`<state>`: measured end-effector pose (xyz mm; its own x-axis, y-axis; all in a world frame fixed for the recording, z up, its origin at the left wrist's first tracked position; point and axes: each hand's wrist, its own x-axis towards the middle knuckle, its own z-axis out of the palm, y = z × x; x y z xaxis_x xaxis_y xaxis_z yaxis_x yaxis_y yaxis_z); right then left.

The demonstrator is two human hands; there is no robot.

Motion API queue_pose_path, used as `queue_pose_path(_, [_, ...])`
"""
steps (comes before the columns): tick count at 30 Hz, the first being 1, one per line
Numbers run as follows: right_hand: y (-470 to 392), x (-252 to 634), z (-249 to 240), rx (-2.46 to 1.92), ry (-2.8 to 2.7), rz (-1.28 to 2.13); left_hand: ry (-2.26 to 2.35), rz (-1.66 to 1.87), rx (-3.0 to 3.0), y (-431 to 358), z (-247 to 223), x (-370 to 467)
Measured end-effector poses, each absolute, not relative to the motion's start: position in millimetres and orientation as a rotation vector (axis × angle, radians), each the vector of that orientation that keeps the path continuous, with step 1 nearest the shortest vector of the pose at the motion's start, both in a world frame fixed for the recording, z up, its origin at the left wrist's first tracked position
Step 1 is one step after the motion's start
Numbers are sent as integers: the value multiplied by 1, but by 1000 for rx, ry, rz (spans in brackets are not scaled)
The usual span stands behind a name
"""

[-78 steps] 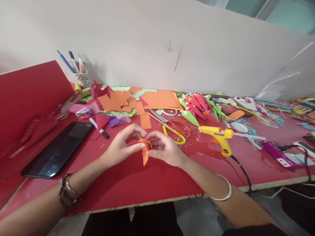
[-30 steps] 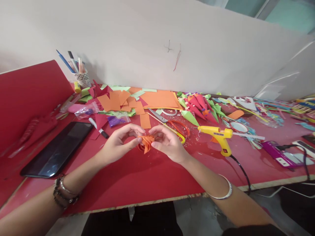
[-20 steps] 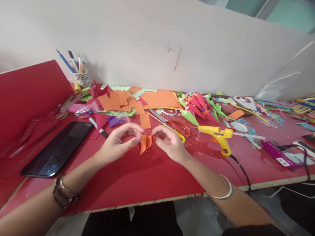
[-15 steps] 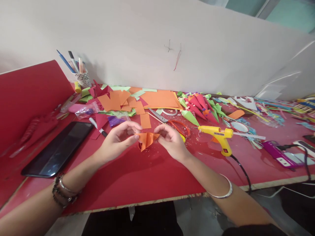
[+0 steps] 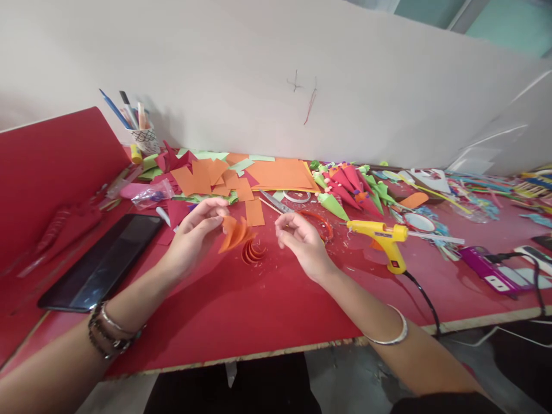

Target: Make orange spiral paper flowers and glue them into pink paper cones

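Note:
My left hand pinches one end of a folded orange paper piece, whose pleats fan out to the right. My right hand is off the paper, its fingers curled and apart with nothing between them. On the red table, just below the gap between my hands, lies a small red curled paper piece. Behind my right hand are scissors with red-orange handles, partly hidden by it. An orange paper rectangle lies beyond the folded piece.
A dark phone lies at the left. To the right stand a yellow glue gun with a black cord and a purple power strip. Orange sheets, red and green paper cones and a pen cup line the wall.
My right hand has let go of the orange paper and moved slightly right. My left hand has drawn the paper left and up, uncovering the red curled piece.

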<state>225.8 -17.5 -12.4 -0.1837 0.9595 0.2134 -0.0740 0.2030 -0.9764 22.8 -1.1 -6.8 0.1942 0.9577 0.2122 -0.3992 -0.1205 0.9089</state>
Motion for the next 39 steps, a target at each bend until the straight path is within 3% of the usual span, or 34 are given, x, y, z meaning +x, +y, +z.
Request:
queue_pose_path(4, [-19,226,-12,-896,-1452,1190,739,1240,1020,-4,-2,26])
queue_pose_path(11, [-29,224,-6,-770,-1855,887,885,732,984,-9,0,28])
queue_pose_path(15, [-33,224,-2,-713,-2044,831,890,618,1003,-10,-3,25])
queue_pose_path(31, [-32,224,-10,-684,-2215,721,948,619,1125,-13,3,28])
queue_pose_path(39, [-12,237,-11,-915,-1818,763,1119,855,1545,-1,-8,23])
